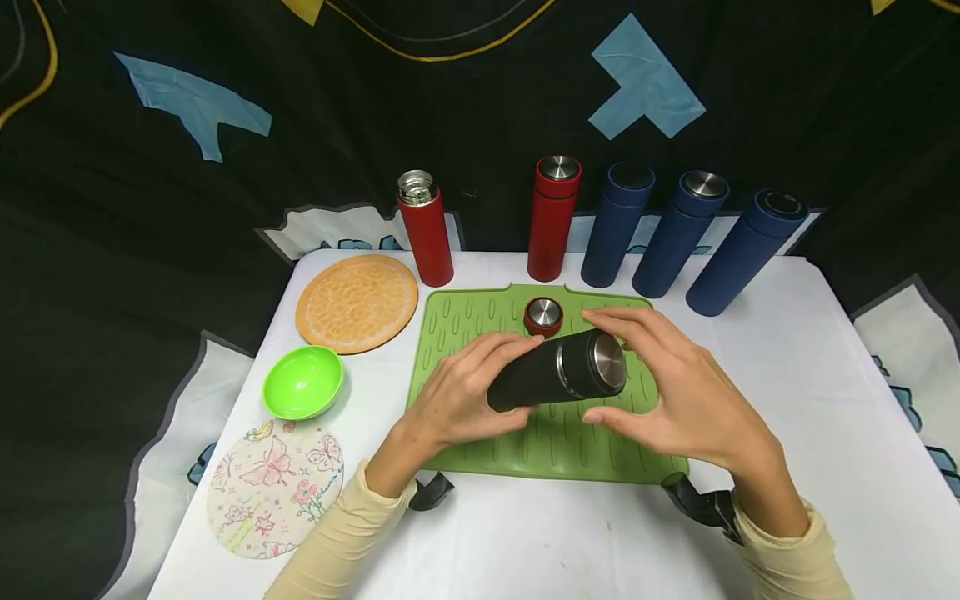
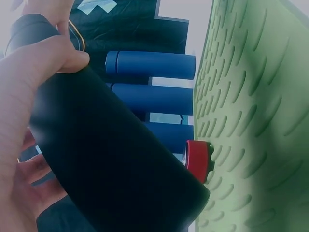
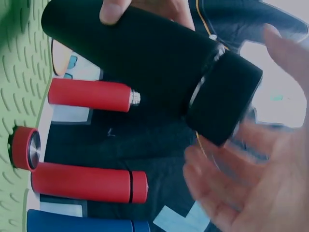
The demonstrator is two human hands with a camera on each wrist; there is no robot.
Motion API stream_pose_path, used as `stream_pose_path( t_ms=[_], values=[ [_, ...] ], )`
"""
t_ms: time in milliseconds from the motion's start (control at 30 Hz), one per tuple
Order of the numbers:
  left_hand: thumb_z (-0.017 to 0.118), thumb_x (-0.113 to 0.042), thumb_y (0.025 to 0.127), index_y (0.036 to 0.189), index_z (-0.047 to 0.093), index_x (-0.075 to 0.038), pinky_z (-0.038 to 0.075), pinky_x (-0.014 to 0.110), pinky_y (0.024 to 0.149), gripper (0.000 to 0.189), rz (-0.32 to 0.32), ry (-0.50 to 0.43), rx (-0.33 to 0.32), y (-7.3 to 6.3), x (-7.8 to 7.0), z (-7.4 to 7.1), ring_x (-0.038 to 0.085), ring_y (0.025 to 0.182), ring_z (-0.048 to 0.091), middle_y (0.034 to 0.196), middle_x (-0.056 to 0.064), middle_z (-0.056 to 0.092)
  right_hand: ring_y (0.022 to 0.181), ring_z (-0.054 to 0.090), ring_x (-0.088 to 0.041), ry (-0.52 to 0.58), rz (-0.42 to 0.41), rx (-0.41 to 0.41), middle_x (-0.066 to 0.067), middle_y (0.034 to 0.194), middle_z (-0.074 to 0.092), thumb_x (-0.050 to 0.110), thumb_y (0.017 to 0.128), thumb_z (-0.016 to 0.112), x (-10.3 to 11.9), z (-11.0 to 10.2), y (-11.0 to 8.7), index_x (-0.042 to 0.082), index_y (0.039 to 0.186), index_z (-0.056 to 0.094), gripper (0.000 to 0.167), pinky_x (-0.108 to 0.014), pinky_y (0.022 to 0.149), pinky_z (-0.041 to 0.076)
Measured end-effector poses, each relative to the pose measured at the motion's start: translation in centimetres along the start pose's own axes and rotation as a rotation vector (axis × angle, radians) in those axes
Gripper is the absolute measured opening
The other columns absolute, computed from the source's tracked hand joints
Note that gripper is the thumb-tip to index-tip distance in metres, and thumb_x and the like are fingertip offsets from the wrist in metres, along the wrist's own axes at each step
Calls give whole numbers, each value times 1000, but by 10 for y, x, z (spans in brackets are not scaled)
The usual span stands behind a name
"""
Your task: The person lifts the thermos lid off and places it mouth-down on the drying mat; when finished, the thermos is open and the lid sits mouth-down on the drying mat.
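Note:
A black thermos flask [image 1: 534, 373] is held tilted over a green ribbed mat [image 1: 465, 325], its capped end pointing right. My left hand [image 1: 467, 387] grips the body from the left, thumb and fingers on opposite sides. A silver-topped black cap [image 1: 597, 364] sits on the flask, with a thin metallic ring showing between cap and body. My right hand [image 1: 686, 387] is spread around the capped end, thumb below and fingers above; a gap shows in the right wrist view. Behind the flask, a red cap [image 1: 543, 312] with a silver top rests on the mat.
At the back stand an uncapped red flask [image 1: 425, 237], a capped red flask [image 1: 551, 221] and several blue flasks [image 1: 678, 237]. To the left lie an orange round board [image 1: 356, 302], a green bowl [image 1: 302, 383] and a butterfly-patterned round mat [image 1: 273, 492].

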State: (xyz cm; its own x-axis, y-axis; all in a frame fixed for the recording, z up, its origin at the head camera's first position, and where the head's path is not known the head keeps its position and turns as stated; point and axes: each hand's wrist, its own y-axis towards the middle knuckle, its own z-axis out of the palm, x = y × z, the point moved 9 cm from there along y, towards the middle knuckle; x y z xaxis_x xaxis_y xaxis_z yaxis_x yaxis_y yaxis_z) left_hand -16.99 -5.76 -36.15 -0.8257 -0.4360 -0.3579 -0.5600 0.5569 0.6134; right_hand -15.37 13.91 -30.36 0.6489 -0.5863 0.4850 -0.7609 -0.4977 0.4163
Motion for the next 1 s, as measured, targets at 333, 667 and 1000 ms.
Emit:
stream_pose_path(
  t_ms=[333,667,1000],
  values=[
    [92,-26,76,146,63,-13,63,34,86,78,6,-5,2,-1,0,1,21,114,69,132,8,68,122,61,-15,16,-18,25,0,144,60,20,78,96,4,5,-1,15,151,60,81,-25,98,56],
    [91,-25,76,147,63,-14,63,35,85,77,6,15,-5,-2,4,-1,22,112,69,132,8,68,100,61,-8,1,57,-18,1,129,62,31,79,98,-1,3,5,12,137,65,70,-31,76,61],
    [92,-23,76,147,61,-10,62,35,89,79,1,-62,13,-2,10,-5,22,110,69,131,9,68,122,63,-16,124,-77,-18,-3,139,64,11,71,99,6,-5,9,12,144,67,80,-16,99,54]
  ],
)
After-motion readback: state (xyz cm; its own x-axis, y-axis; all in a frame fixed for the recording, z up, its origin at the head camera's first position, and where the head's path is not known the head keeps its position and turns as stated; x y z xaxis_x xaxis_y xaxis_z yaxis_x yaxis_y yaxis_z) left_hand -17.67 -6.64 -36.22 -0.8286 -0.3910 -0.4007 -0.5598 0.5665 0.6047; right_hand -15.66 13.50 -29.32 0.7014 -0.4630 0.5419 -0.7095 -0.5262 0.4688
